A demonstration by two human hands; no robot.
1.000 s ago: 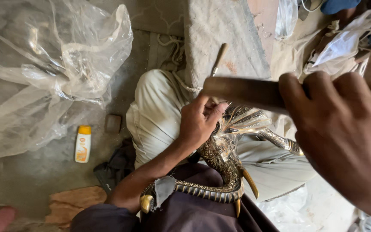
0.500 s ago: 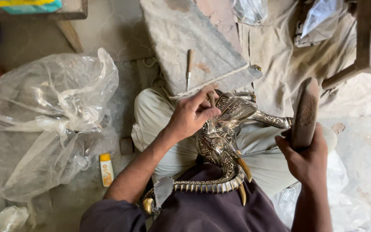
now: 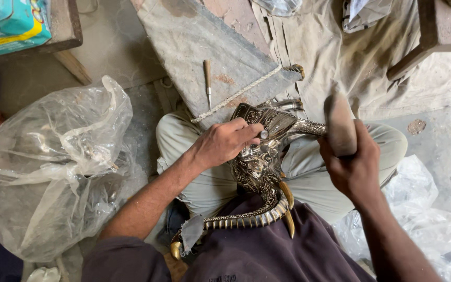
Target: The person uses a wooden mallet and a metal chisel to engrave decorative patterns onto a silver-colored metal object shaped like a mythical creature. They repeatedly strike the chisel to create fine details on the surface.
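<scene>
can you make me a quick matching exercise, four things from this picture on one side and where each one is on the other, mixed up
Things:
1. small chisel with wooden handle
2. wooden mallet
3. clear plastic bag
4. ornate metal elephant head

Places:
A. in the lap, between the knees
B. lying on the grey slab beyond the knees
C. gripped in the right hand
D. on the floor on the person's left side

Pairs: 1-B, 2-C, 3-D, 4-A
</scene>
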